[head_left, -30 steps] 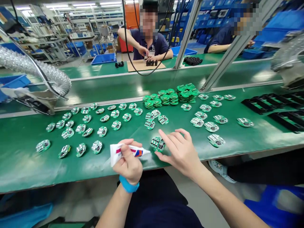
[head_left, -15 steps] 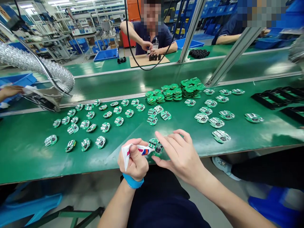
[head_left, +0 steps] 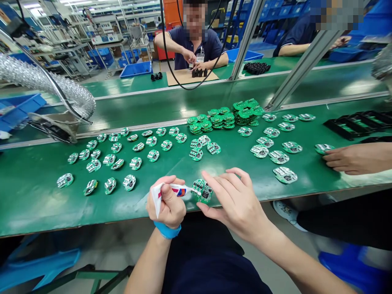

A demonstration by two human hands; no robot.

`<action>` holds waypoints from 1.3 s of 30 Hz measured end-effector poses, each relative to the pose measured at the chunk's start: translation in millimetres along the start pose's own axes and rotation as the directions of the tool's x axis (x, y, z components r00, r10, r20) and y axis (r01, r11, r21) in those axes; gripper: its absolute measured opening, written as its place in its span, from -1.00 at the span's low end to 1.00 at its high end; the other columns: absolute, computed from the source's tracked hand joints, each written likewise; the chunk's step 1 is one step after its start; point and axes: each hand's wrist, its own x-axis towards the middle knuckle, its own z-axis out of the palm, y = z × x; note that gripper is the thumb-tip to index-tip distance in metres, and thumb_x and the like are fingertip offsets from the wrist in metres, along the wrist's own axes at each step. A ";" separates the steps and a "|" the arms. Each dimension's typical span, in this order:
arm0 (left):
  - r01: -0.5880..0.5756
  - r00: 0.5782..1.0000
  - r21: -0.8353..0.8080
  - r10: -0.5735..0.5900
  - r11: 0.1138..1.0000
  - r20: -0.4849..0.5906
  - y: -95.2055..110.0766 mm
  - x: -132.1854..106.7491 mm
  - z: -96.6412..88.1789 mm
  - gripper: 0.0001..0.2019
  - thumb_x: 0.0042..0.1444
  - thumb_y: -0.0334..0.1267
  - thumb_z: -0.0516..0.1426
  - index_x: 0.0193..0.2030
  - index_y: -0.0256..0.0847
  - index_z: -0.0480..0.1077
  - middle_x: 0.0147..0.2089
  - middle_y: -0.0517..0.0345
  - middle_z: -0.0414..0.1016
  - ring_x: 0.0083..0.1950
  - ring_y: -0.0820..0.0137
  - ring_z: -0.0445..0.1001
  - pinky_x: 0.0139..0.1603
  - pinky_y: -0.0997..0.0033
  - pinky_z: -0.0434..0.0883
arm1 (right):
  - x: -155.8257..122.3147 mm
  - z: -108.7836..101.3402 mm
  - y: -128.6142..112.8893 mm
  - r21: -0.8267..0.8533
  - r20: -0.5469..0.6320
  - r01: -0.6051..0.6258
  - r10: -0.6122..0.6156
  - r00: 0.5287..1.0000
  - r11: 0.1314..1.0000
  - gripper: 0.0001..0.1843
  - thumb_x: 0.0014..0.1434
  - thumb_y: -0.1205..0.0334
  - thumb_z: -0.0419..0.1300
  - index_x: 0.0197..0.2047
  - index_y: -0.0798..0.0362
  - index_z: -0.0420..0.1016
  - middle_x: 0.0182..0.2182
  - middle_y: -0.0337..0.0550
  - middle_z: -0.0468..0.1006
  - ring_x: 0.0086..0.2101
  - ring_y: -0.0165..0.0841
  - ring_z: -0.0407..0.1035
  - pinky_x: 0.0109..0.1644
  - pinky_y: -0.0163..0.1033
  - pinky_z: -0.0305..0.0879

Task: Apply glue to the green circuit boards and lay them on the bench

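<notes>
While the person's left hand (head_left: 168, 206) clenches a white squeeze tube (head_left: 167, 192), its nozzle meets the edge of a round green circuit board (head_left: 202, 190) at the front of the bench. The right hand (head_left: 235, 204) seemingly grasps that board lightly between fingertips and thumb, though the view of the grip is partly blocked. Rows of similar boards (head_left: 137, 161) lie on the green bench mat (head_left: 76, 208), with stacked boards (head_left: 246, 112) farther back. A co-worker's hand (head_left: 355, 158) lies at right, just beside one board (head_left: 324, 149) and near black trays (head_left: 355, 124).
</notes>
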 end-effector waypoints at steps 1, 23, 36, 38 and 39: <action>-0.003 1.000 0.003 0.003 1.000 -0.010 1.2 1.4 0.9 -0.63 0.49 -0.04 0.08 -0.26 -0.25 0.50 -0.55 0.22 0.55 -0.62 0.42 0.53 -0.55 0.45 0.46 | 0.2 -0.2 -0.3 0.003 -0.001 -0.003 0.003 1.000 1.000 -0.36 0.44 0.20 0.21 0.48 0.24 0.20 -0.24 -0.02 0.67 -0.24 -0.13 0.49 0.08 0.14 0.35; 0.043 0.998 -0.033 -0.045 0.999 -0.039 13.7 4.4 9.5 -0.60 0.49 -0.01 0.07 -0.27 -0.24 0.49 -0.55 0.23 0.55 -0.63 0.41 0.53 -0.53 0.42 0.45 | 1.9 -5.2 -5.6 0.041 -0.006 -0.007 0.007 1.000 0.999 -0.31 0.40 0.26 0.25 0.49 0.21 0.18 -0.23 -0.02 0.67 -0.23 -0.13 0.50 0.05 0.11 0.38; -0.023 0.999 -0.127 0.018 0.992 -0.039 34.4 0.3 16.5 -0.66 0.51 -0.05 0.06 -0.23 -0.21 0.46 -0.49 0.27 0.54 -0.59 0.41 0.57 -0.61 0.46 0.46 | -0.2 -3.4 -5.8 0.092 0.012 -0.026 0.025 1.000 0.995 -0.32 0.41 0.27 0.25 0.48 0.25 0.14 -0.21 -0.03 0.66 -0.21 -0.13 0.49 0.07 0.12 0.37; -0.024 1.000 -0.137 0.023 0.990 -0.007 34.0 -2.7 18.2 -0.66 0.51 -0.06 0.06 -0.22 -0.22 0.47 -0.46 0.26 0.55 -0.56 0.41 0.60 -0.59 0.46 0.49 | 0.4 -4.4 -6.8 0.095 0.005 -0.023 0.022 1.000 0.995 -0.32 0.41 0.28 0.26 0.48 0.26 0.15 -0.21 -0.02 0.66 -0.22 -0.13 0.49 0.07 0.11 0.36; -0.027 1.000 -0.140 0.027 0.990 -0.005 32.5 -3.3 19.5 -0.66 0.51 -0.07 0.06 -0.22 -0.22 0.48 -0.45 0.26 0.56 -0.55 0.41 0.60 -0.58 0.47 0.49 | 0.6 -5.0 -7.2 0.094 0.006 -0.022 0.021 1.000 0.995 -0.31 0.41 0.27 0.26 0.49 0.26 0.14 -0.22 -0.02 0.65 -0.22 -0.14 0.49 0.07 0.11 0.36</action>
